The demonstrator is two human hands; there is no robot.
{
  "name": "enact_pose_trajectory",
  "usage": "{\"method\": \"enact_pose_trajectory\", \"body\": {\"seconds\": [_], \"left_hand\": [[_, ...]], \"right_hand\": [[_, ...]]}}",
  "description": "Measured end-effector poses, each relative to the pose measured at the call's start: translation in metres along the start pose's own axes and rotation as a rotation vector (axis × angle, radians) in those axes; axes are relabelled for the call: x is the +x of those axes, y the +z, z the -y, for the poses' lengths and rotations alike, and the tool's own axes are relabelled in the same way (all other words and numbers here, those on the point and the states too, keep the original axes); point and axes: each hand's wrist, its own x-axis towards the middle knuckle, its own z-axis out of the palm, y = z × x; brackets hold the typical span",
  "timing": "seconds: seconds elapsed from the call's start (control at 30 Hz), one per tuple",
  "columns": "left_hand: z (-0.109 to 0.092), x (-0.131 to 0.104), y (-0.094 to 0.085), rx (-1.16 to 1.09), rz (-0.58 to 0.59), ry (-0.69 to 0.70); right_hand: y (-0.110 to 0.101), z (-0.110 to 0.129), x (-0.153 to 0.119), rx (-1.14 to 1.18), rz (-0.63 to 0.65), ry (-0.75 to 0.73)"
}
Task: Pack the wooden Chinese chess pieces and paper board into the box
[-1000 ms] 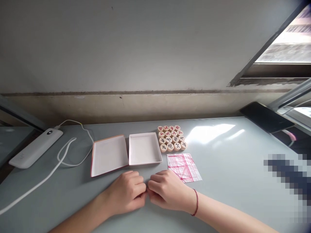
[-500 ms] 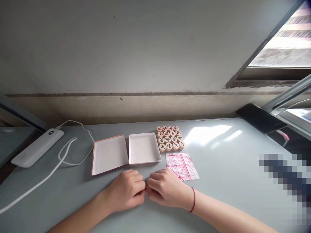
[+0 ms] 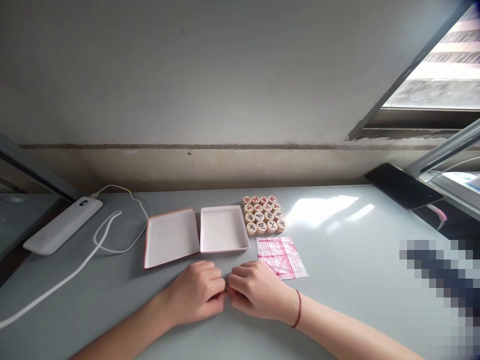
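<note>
Centrally, in the head view: apparently at rest, with uncurling of the fingers required before any grasp. Left hand (image 3: pixel 195 292) and right hand (image 3: pixel 260 291) backs up over the desk (image 3: pixel 352 280), fingers curled together, tips hidden, thumb sides nearly meeting, nothing visible in either. Beyond, from left to right, red-edged tray (image 3: pixel 171 237), white tray (image 3: pixel 224 229) and grouped round pieces (image 3: pixel 264 215), with red-lined sheet (image 3: pixel 287 257) beside right hand.

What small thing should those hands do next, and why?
I'd perhaps uncurl the right hand and lift it: its fingers look curled in beside the left hand, and it hides part of the red-lined sheet.
</note>
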Motion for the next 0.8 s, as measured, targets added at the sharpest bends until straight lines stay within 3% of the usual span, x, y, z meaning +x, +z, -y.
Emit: {"method": "enact_pose_trajectory", "body": {"seconds": [0.8], "left_hand": [[-0.0004,-0.0013,-0.0002,0.012,0.036,-0.006]], "right_hand": [[-0.0019,0.0032,0.0002,-0.049,0.062,0.007]]}}
